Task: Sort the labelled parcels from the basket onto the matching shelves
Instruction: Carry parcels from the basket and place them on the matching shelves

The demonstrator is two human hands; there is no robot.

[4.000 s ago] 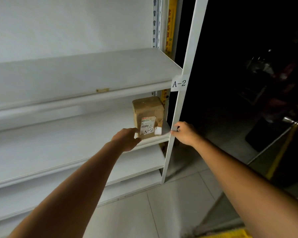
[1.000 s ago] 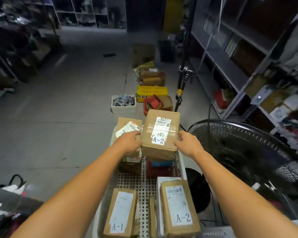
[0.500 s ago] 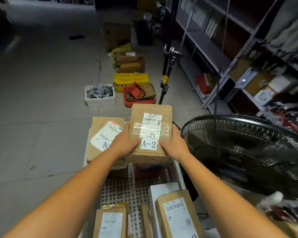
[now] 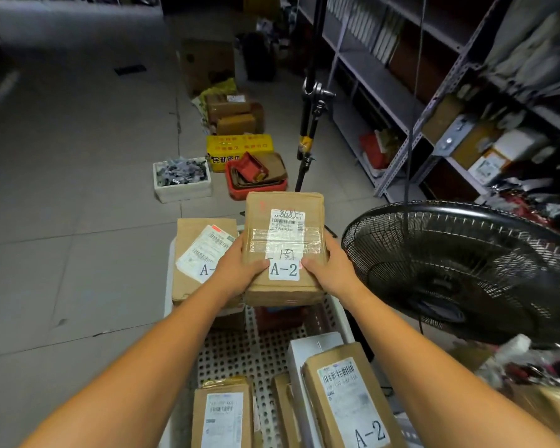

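Observation:
A brown cardboard parcel (image 4: 283,221) labelled A-2 is held above the white perforated basket (image 4: 240,350). My left hand (image 4: 240,270) grips its left side with the thumb on top; my right hand (image 4: 328,270) grips its right side the same way. Beside it on the left lies a flat brown parcel (image 4: 201,253) whose label starts with A-, the rest hidden by my left hand. At the near end of the basket stand a parcel marked A-2 (image 4: 349,396) and another brown parcel (image 4: 222,415).
A black floor fan (image 4: 459,270) stands close on the right. A tripod pole (image 4: 307,124) rises behind the basket. On the floor beyond are a white foam box (image 4: 181,176), a red crate (image 4: 256,176) and a yellow box (image 4: 240,147). Metal shelving (image 4: 401,101) runs along the right.
Four seconds ago my hands were at the A-2 shelf by a placed parcel. Since then I turned to the basket, took hold of this A-2 parcel with both hands and drew it nearer.

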